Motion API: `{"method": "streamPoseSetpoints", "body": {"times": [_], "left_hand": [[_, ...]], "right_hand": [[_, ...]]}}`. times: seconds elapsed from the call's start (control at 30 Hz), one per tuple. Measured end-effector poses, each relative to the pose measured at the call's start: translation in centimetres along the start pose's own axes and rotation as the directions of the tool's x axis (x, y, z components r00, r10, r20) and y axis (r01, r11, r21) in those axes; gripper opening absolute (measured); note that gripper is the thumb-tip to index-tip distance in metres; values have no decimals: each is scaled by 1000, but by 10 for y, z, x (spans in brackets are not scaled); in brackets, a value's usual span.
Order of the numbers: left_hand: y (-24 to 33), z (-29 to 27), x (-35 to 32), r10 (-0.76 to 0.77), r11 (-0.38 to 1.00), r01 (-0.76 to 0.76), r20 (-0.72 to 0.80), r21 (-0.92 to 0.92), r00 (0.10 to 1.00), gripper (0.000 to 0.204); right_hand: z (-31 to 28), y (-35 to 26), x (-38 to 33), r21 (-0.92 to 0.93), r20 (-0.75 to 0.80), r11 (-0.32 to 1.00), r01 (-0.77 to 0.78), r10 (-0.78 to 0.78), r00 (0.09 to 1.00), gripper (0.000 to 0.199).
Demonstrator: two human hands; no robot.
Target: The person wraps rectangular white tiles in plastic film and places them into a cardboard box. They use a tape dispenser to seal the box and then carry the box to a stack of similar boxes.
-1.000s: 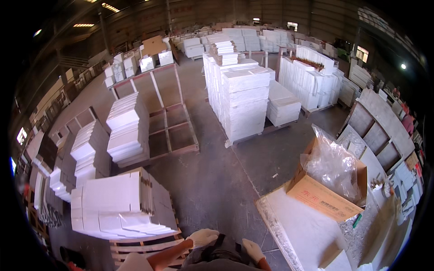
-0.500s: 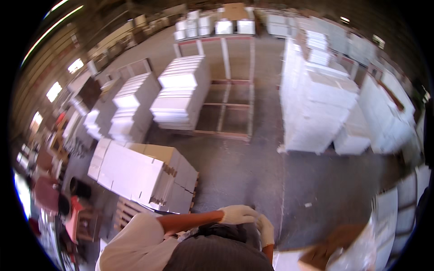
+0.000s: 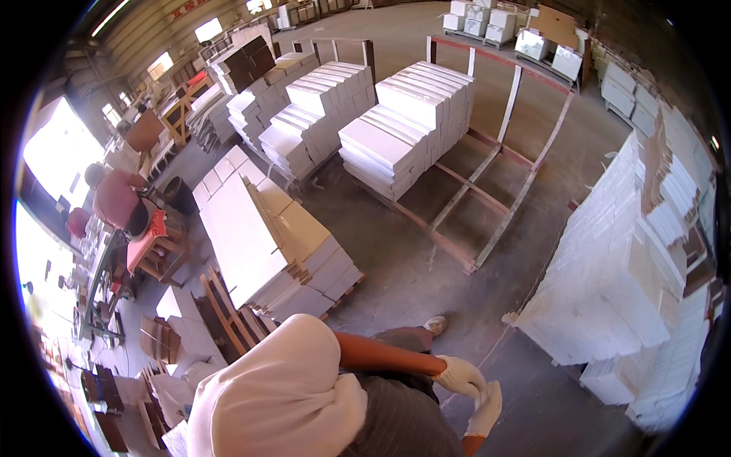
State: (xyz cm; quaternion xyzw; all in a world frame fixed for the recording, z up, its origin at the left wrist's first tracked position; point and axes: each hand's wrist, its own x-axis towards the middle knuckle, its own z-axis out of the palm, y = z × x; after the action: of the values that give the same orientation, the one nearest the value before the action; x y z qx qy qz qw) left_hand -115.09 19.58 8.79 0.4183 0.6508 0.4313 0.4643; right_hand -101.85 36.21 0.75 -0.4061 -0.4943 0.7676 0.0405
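Observation:
Both my hands wear pale work gloves and meet low in front of my body, fingertips against each other. My left hand (image 3: pixel 459 376) reaches across from the left with its fingers curled down. Coming up from the lower edge, my right hand (image 3: pixel 485 411) has its fingers bent together toward the left one's. Both look closed where they touch. Whether a small thing or a glove's fabric is pinched there, I cannot make out. A dark striped apron (image 3: pixel 403 415) lies behind them, and a shoe (image 3: pixel 435 325) shows on the concrete floor beyond.
Left of me is a pallet stack of flat white boards and cartons (image 3: pixel 244 244). Farther ahead stand stacked white panels (image 3: pixel 407 126) beside a low red-and-white metal frame (image 3: pixel 487 194). Tall wrapped white stacks (image 3: pixel 601 266) line the right. A seated person (image 3: pixel 118 198) is far left.
My view has swung toward the left, so the stacks and frame sit farther right. My hands stay together but appear lower and farther right; their fingertips now meet instead of overlapping.

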Motion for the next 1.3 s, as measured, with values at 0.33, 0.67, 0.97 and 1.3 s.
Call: {"method": "streamPoseSetpoints", "body": {"times": [0.33,0.67,0.97,1.3], "left_hand": [[0,-190,40,-225,951,307,-580,46,783,41],[-73,-31,-164,-505,792,211,-809,-573,-303,36],[-82,75,-247,-497,718,-63,-446,-693,-744,47],[-133,54,-449,-131,488,95,-181,-867,-975,74]], "right_hand": [[97,-99,148,-274,267,961,-46,122,956,39],[189,-73,229,-742,567,667,63,575,590,39],[363,4,112,-699,706,651,294,695,139,44],[548,154,-56,-701,693,642,310,716,85,84]]}}
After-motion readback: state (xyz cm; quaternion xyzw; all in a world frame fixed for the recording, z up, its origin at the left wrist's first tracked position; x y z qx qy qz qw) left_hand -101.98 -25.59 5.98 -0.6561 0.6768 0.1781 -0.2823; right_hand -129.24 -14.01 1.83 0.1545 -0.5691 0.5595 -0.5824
